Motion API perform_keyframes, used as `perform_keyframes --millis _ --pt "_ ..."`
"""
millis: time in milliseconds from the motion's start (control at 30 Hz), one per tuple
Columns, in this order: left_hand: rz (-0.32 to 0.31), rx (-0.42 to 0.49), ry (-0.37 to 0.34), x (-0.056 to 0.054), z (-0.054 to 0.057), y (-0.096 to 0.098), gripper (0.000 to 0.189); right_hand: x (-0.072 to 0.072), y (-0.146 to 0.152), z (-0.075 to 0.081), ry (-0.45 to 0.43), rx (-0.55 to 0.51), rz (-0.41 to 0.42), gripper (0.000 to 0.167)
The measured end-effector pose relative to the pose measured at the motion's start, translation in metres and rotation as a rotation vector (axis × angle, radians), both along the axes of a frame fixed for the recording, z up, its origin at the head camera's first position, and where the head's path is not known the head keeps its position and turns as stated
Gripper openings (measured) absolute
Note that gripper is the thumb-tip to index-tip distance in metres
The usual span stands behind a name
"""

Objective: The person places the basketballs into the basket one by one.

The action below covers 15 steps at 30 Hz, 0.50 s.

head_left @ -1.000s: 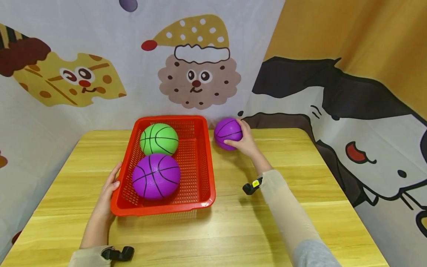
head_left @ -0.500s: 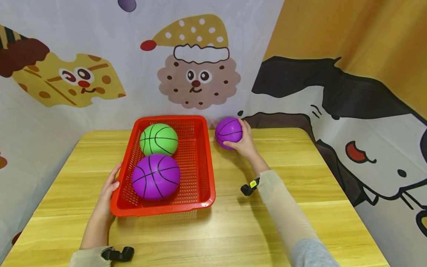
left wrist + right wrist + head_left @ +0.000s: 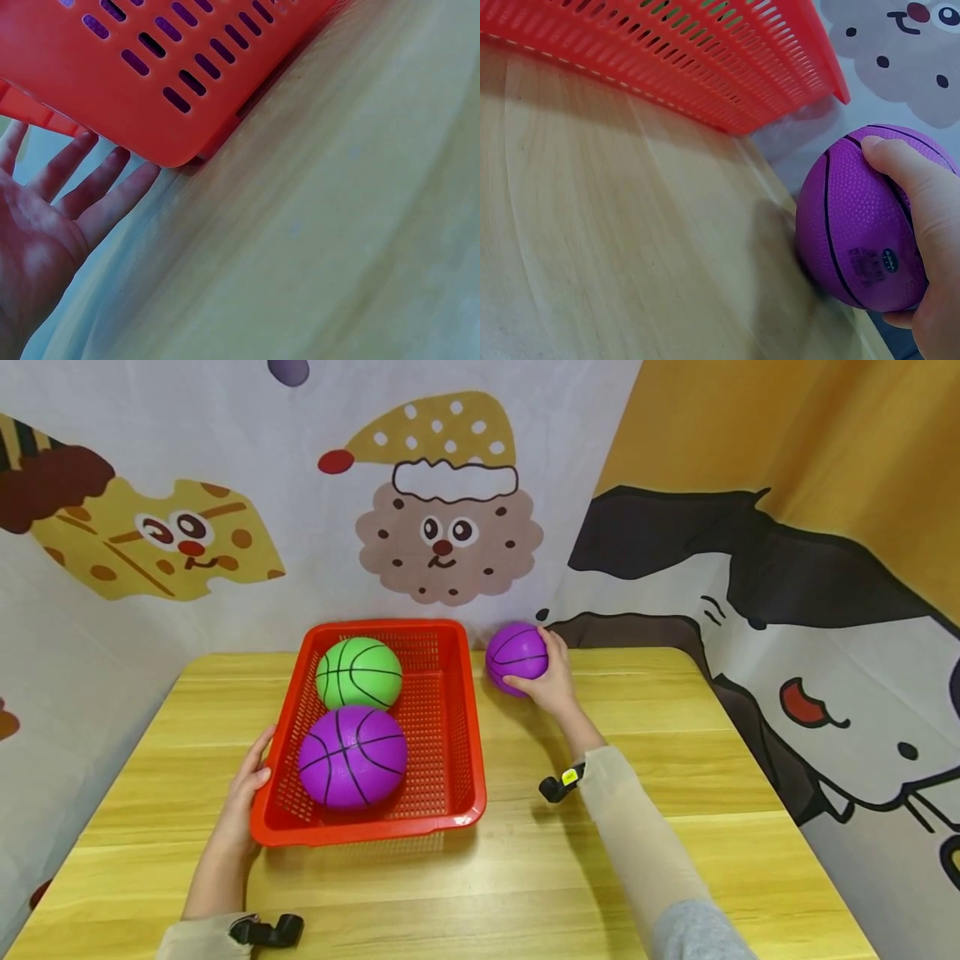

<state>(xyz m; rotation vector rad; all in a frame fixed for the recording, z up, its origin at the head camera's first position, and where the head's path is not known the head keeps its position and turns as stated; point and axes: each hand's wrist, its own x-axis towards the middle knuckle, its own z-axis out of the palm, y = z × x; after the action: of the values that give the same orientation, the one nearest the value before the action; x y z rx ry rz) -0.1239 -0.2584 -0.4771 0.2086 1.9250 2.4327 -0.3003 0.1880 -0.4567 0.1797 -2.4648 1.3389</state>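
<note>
A red plastic basket [image 3: 435, 752] holds a green toy basketball [image 3: 358, 673] and, nearer to me, a larger purple toy basketball [image 3: 352, 757]. My left hand [image 3: 243, 789] lies along the basket's left side; in the left wrist view its straight fingertips touch the perforated wall [image 3: 150, 82]. Right of the basket, at the table's back edge, my right hand [image 3: 553, 675] grips a smaller purple basketball [image 3: 516, 657]. Seen from the right wrist, the thumb lies over the top of this ball [image 3: 855, 225], which bears a printed label. The palm hides its far side.
The basket stands on a light wooden table [image 3: 525, 877]. Behind the table hangs a white cloth [image 3: 315, 585] printed with cartoon figures, close to the small ball. A yellow curtain area [image 3: 720, 435] is at the upper right.
My right hand and the small purple ball have shifted very slightly to the right. The left hand and the basket with its balls have stayed in place.
</note>
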Motion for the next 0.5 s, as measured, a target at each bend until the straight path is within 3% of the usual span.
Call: perform_keyframes --millis 500 --pt "0.0 0.008 -0.003 -0.001 -0.001 0.0 0.056 0.015 -0.005 0.022 0.113 -0.058 0.004 0.099"
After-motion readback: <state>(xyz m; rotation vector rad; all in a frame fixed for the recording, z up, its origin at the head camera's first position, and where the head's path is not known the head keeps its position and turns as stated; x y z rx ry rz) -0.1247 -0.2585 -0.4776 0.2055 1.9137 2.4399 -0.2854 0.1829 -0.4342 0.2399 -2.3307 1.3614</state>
